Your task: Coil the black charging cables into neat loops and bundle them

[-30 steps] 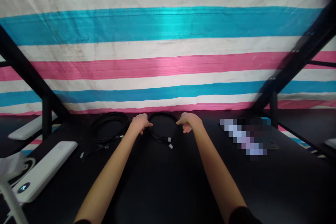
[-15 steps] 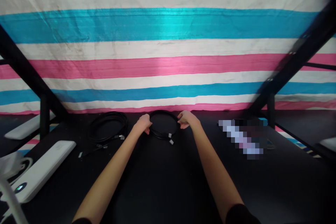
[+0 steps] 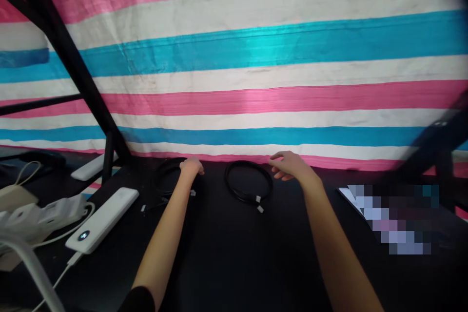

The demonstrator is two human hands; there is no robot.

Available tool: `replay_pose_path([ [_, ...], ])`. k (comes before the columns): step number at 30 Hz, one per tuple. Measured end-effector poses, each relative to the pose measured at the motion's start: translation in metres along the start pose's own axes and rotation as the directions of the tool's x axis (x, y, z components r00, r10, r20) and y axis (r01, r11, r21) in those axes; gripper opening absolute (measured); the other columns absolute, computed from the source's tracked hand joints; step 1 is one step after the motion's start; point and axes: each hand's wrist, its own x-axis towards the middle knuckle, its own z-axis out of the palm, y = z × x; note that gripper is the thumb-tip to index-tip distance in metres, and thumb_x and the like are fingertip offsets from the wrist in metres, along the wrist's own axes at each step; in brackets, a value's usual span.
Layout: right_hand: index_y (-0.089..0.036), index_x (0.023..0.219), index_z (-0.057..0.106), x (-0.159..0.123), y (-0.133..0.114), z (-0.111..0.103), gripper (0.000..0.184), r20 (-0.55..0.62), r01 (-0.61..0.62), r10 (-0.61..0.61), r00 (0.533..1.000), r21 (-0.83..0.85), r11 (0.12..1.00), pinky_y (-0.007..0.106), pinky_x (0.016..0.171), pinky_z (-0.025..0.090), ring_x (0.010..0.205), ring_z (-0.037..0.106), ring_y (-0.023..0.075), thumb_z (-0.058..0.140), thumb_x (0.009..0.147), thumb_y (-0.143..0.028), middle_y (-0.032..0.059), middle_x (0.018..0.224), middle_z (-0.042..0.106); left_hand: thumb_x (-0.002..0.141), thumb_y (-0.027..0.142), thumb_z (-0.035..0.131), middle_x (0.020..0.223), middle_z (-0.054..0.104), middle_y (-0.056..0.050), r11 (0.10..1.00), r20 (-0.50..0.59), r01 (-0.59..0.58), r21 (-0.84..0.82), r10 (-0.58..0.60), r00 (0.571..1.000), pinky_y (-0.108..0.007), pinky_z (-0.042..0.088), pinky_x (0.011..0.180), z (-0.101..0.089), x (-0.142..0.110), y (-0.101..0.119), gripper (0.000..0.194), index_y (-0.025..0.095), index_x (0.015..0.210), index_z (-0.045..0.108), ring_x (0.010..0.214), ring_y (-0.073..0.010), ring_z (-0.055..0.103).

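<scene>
A black cable coil [image 3: 225, 183] lies on the black table in front of me, its two pale connectors at the near right side. My right hand [image 3: 288, 165] is just off that coil's right edge, thumb and fingers apart, holding nothing. To the left, my left hand [image 3: 192, 165] hovers at the right side of a second, larger black cable coil [image 3: 155, 180] and hides part of it. Its fingers are loosely bent and partly turned away from view; nothing shows in them. Loose connector ends [image 3: 143, 208] poke out below the second coil.
A white power bank [image 3: 106, 219] with a lit display and a plugged-in white cable lies at the left. Beyond it are white chargers [image 3: 47, 214] on a power strip and another white slab [image 3: 89, 166]. A blurred-out phone-like object [image 3: 353, 200] lies right. Black frame posts [image 3: 73, 63] rise before a striped sheet.
Both hands have come away from the middle coil. The left moved toward the left coil, the right drew back and spread its fingers. The view has turned left.
</scene>
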Motion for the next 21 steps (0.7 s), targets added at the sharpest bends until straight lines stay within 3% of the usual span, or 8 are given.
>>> replay_pose_path([
  [3,-0.016,0.106,0.062,-0.007,-0.005,-0.003,0.028,-0.024,0.019,-0.018,1.0,0.04,0.999,0.019,0.046,0.05,0.058,0.068,0.0134,0.057,0.082,-0.029,0.0067,0.083,0.071,0.085,0.035,0.058,0.112,0.061,-0.008,0.998,0.07,0.059,-0.013,-0.058,0.996,-0.041,0.051,0.085,0.0,0.004,-0.005,0.032,0.014,0.11,0.058,0.098,-0.0193,0.06],
  [9,-0.016,0.103,0.063,-0.013,-0.008,-0.009,0.026,-0.056,0.036,-0.034,0.998,0.045,0.998,0.02,0.046,0.05,0.056,0.067,0.0134,0.056,0.083,-0.029,0.0075,0.083,0.071,0.086,0.033,0.057,0.104,0.062,-0.007,0.99,0.159,0.093,-0.102,-0.076,0.984,-0.036,0.054,0.077,0.002,0.003,-0.01,0.03,0.013,0.108,0.058,0.089,-0.0167,0.061],
  [21,-0.016,0.105,0.062,-0.013,-0.006,-0.012,0.028,-0.063,0.047,-0.045,0.997,0.033,0.998,0.019,0.045,0.047,0.057,0.067,0.0138,0.054,0.082,-0.028,0.006,0.081,0.071,0.088,0.033,0.055,0.108,0.06,-0.008,0.927,-0.067,0.039,-0.373,-0.069,0.995,-0.035,0.054,0.076,-0.032,-0.009,-0.045,0.034,0.014,0.115,0.054,0.088,-0.0168,0.061],
])
